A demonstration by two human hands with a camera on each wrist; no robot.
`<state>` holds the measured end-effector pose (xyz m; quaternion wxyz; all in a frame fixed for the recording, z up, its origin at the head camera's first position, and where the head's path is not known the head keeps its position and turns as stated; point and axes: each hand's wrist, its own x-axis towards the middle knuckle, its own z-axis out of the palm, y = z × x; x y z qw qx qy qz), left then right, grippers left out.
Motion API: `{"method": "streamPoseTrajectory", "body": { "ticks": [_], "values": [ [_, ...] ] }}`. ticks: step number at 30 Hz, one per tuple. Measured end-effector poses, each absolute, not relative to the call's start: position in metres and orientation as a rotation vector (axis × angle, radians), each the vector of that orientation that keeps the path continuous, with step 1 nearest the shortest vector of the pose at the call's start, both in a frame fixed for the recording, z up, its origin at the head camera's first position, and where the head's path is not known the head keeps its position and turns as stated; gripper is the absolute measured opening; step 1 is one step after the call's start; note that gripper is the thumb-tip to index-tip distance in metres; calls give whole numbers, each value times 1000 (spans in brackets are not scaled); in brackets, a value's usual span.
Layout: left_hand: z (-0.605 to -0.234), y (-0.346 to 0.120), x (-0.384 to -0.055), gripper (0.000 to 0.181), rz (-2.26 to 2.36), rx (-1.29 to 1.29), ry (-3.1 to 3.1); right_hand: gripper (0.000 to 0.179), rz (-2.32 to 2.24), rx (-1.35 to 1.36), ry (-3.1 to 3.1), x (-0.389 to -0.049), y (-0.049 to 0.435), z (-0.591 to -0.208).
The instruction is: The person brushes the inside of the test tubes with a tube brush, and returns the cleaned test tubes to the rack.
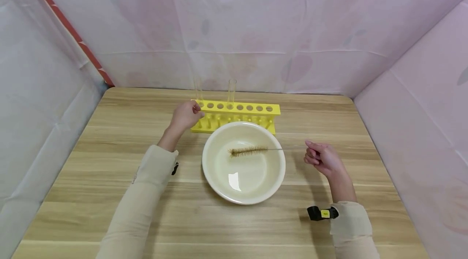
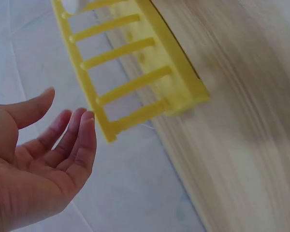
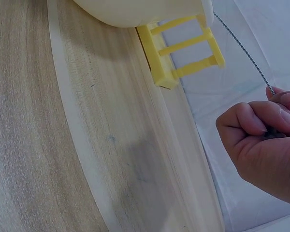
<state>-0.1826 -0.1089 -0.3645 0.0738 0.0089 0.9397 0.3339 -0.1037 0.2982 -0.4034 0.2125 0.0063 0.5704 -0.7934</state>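
Observation:
My right hand (image 1: 325, 159) grips the twisted wire handle (image 3: 244, 50) of a test tube brush (image 1: 248, 151). The brown bristles lie over the inside of a cream bowl (image 1: 208, 169); whether they touch it I cannot tell. At the left end of a yellow test tube rack (image 1: 259, 109), my left hand (image 1: 186, 115) is held with its fingers loosely bent and thumb apart, as the left wrist view (image 2: 53, 159) confirms. Nothing is in it. Two clear glass test tubes stand upright in the rack, one test tube (image 1: 198, 90) by the left hand, another test tube (image 1: 232, 92) farther right.
The bowl stands on a wood-grain table (image 1: 219, 230), just in front of the rack and overlapping its lower edge in the head view. A bright reflection shows in the bowl's bottom. Pale cloth walls (image 1: 241, 27) rise behind the table and at both sides.

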Motion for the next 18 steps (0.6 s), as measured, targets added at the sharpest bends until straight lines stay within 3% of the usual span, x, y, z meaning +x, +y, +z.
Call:
{"method": "streamPoseTrajectory", "body": {
  "ticks": [7, 18],
  "values": [
    [-353, -88, -189, 23, 1017, 141, 2794, 47, -2197, 23, 1594, -104, 297, -404],
    [-356, -52, -212, 36, 1094, 161, 2721, 47, -2189, 32, 1594, -103, 294, -409]
  ]
}}
